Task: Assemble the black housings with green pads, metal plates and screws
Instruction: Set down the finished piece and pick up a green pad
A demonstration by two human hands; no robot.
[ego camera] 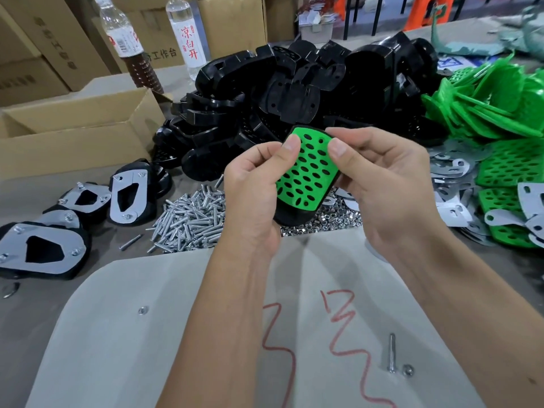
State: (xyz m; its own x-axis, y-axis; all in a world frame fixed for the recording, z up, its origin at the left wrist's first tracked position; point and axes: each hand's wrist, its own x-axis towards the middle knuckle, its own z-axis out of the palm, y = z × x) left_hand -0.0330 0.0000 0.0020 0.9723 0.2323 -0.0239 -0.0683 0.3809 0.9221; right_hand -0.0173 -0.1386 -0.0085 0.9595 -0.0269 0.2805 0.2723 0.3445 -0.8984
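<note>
I hold a black housing [290,216] with a perforated green pad [309,172] lying on its face, above the table's middle. My left hand [256,187] grips its left edge, thumb on the pad's upper left corner. My right hand [382,184] grips the right edge, thumb pressing the pad's upper right corner. A heap of black housings [294,92] lies behind. Loose green pads [485,113] and metal plates [453,172] are piled at the right. Screws [191,222] and nuts [332,220] lie just beyond my hands.
Several finished housings with metal plates [44,248] lie at the left. An open cardboard box [76,134] and two bottles [188,33] stand at the back left. A pale board [147,334] with red scribbles lies near me, bearing a screw [391,353] and nuts.
</note>
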